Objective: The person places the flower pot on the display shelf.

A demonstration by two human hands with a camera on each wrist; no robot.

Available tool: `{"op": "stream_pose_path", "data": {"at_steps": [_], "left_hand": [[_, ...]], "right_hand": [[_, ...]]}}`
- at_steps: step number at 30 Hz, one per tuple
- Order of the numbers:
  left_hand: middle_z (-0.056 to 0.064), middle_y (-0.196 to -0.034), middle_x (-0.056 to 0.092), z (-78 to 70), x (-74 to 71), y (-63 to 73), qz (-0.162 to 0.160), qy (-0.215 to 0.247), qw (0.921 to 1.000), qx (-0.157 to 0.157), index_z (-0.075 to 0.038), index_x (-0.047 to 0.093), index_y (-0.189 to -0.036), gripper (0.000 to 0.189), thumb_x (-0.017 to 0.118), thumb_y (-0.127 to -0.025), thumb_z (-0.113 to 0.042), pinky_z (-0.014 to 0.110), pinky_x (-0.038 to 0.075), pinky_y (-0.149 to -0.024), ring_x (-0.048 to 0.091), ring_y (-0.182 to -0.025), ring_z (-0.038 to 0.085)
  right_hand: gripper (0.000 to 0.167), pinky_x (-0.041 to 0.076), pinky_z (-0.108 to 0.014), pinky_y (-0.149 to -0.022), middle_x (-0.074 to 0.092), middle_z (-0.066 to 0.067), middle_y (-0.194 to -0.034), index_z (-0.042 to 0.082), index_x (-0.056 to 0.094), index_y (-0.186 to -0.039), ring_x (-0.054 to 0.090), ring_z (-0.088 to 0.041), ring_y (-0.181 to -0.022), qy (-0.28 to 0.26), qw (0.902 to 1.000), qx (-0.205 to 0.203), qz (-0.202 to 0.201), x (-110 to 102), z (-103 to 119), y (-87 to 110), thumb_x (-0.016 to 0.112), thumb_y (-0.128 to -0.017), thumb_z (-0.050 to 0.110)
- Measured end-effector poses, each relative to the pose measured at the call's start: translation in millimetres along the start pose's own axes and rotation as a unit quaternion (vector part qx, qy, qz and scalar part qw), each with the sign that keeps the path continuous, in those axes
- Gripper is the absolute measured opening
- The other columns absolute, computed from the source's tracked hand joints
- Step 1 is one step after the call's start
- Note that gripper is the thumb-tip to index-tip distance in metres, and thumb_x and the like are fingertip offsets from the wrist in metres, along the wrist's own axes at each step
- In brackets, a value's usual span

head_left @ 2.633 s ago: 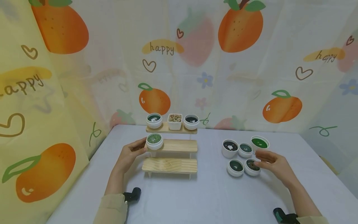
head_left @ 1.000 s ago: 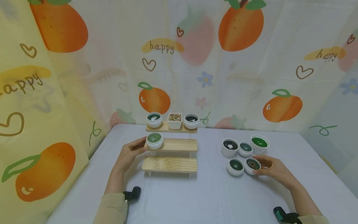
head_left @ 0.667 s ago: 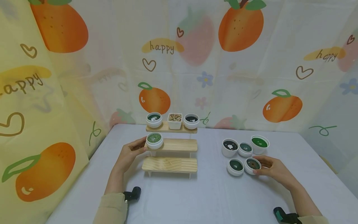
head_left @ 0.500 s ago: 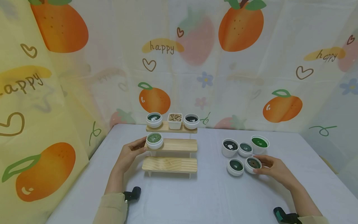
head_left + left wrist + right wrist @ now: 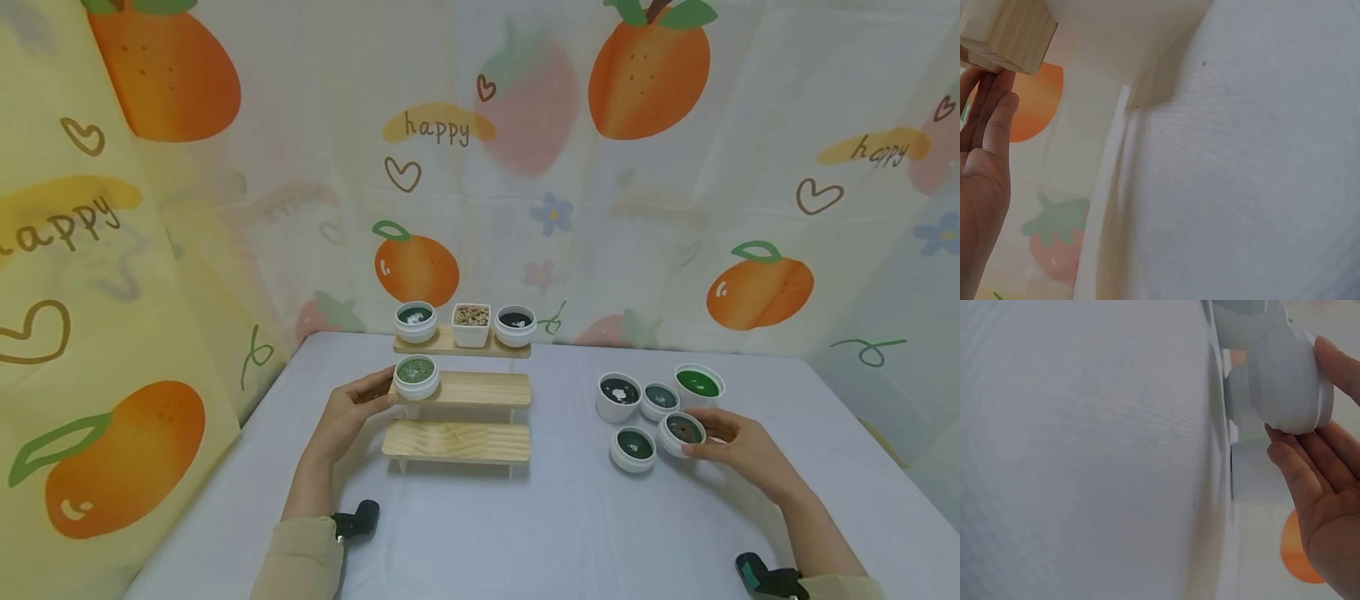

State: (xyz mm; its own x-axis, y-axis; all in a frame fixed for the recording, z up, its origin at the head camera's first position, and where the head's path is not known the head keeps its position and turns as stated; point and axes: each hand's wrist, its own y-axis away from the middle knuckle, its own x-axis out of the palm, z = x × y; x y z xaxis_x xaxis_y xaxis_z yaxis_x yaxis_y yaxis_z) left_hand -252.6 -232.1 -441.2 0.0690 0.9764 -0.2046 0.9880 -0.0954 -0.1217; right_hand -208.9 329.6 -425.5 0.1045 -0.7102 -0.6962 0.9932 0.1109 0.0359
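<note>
A small round white cup with a dark, brown-centred top (image 5: 684, 430) is pinched between the thumb and fingers of my right hand (image 5: 742, 446). In the right wrist view the cup's white side (image 5: 1291, 384) appears clear of the cloth. My left hand (image 5: 348, 412) rests at the left end of the middle shelf (image 5: 480, 390), fingers mostly straight against the wood (image 5: 1022, 37). Beside those fingers a white cup with a speckled green top (image 5: 416, 377) sits on that shelf. Its thumb is out of the left wrist view.
The top shelf (image 5: 480, 350) bears two round cups and a square one (image 5: 471, 325). In front is a lower wooden shelf (image 5: 456, 442). Near the right hand stand a dark-topped cup (image 5: 633, 450), a tall cup (image 5: 618, 397), a small cup (image 5: 660, 401) and a bright green cup (image 5: 698, 385).
My right hand has come down onto the brown-centred cup, gripped it and raised it slightly from its place. The left hand stays where it was.
</note>
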Motion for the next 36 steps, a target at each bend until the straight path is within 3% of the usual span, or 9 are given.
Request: {"op": "stream_pose_path", "data": {"at_steps": [5, 10, 12, 17, 21, 25, 36], "left_hand": [[0.018, -0.145, 0.055, -0.3, 0.3, 0.0, -0.001, 0.0, 1.0, -0.001, -0.004, 0.053, -0.142, 0.057, 0.072, -0.09, -0.017, 0.009, 0.047, -0.094, 0.06, -0.109, -0.009], [0.019, -0.145, 0.054, -1.4, 0.3, 0.0, -0.003, 0.002, 1.0, -0.004, -0.004, 0.052, -0.142, 0.057, 0.072, -0.09, -0.016, 0.009, 0.047, -0.094, 0.059, -0.109, -0.01], [0.02, -0.146, 0.053, -1.5, 0.3, -0.1, -0.002, 0.0, 1.0, -0.004, -0.004, 0.052, -0.142, 0.057, 0.072, -0.09, -0.016, 0.009, 0.047, -0.094, 0.059, -0.109, -0.01], [0.02, -0.147, 0.052, -1.0, 0.1, 0.2, 0.0, -0.003, 1.0, -0.004, -0.004, 0.052, -0.142, 0.057, 0.072, -0.09, -0.017, 0.008, 0.046, -0.094, 0.059, -0.109, -0.012], [0.019, -0.148, 0.051, -0.1, -0.1, 0.1, 0.001, -0.003, 1.0, -0.004, -0.004, 0.052, -0.142, 0.057, 0.071, -0.09, -0.017, 0.008, 0.046, -0.094, 0.058, -0.11, -0.012], [0.019, -0.147, 0.052, -0.3, -0.5, 0.4, -0.001, -0.003, 1.0, -0.004, -0.005, 0.052, -0.142, 0.057, 0.072, -0.09, -0.018, 0.008, 0.046, -0.094, 0.059, -0.11, -0.011], [0.019, -0.147, 0.053, -1.5, 0.2, 0.1, 0.001, 0.001, 1.0, -0.006, -0.005, 0.052, -0.142, 0.057, 0.071, -0.09, -0.017, 0.009, 0.047, -0.094, 0.059, -0.11, -0.011]], "right_hand": [[0.066, 0.055, -0.047, -0.096, 0.057, -0.022, -0.141, 0.004, 0.054, -0.139, 0.05, -0.048, -0.131, 0.008, 0.9999, -0.006, -0.007, -4.0, 2.8, -0.2, 0.075, -0.086, 0.038], [0.067, 0.053, -0.024, -0.088, 0.056, -0.02, -0.143, 0.007, 0.053, -0.14, 0.05, -0.046, -0.131, 0.01, 0.9998, -0.012, -0.013, -8.3, 7.9, -0.4, 0.075, -0.086, 0.039], [0.067, 0.055, -0.028, -0.09, 0.055, -0.02, -0.143, 0.007, 0.052, -0.141, 0.05, -0.046, -0.132, 0.008, 0.9998, -0.014, -0.015, -9.2, 10.4, -0.5, 0.075, -0.086, 0.039], [0.069, 0.051, -0.054, -0.1, 0.055, -0.022, -0.143, 0.007, 0.051, -0.142, 0.05, -0.048, -0.132, 0.005, 0.9997, -0.015, -0.018, -8.9, 19.3, -2.3, 0.075, -0.086, 0.04], [0.07, 0.056, -0.029, -0.094, 0.056, -0.021, -0.142, 0.007, 0.052, -0.141, 0.052, -0.045, -0.131, 0.005, 0.9995, -0.02, -0.023, -8.0, 28.3, -3.9, 0.076, -0.085, 0.041], [0.068, 0.049, -0.008, -0.086, 0.057, -0.018, -0.142, 0.008, 0.054, -0.14, 0.053, -0.042, -0.131, -0.008, 0.9992, -0.031, -0.025, -5.1, 38.4, -6.8, 0.076, -0.085, 0.041], [0.062, 0.05, -0.01, -0.091, 0.062, -0.01, -0.135, 0.016, 0.058, -0.136, 0.056, -0.036, -0.13, -0.02, 0.9979, -0.057, -0.02, 2.6, 63.4, -13.1, 0.077, -0.084, 0.043]]}}
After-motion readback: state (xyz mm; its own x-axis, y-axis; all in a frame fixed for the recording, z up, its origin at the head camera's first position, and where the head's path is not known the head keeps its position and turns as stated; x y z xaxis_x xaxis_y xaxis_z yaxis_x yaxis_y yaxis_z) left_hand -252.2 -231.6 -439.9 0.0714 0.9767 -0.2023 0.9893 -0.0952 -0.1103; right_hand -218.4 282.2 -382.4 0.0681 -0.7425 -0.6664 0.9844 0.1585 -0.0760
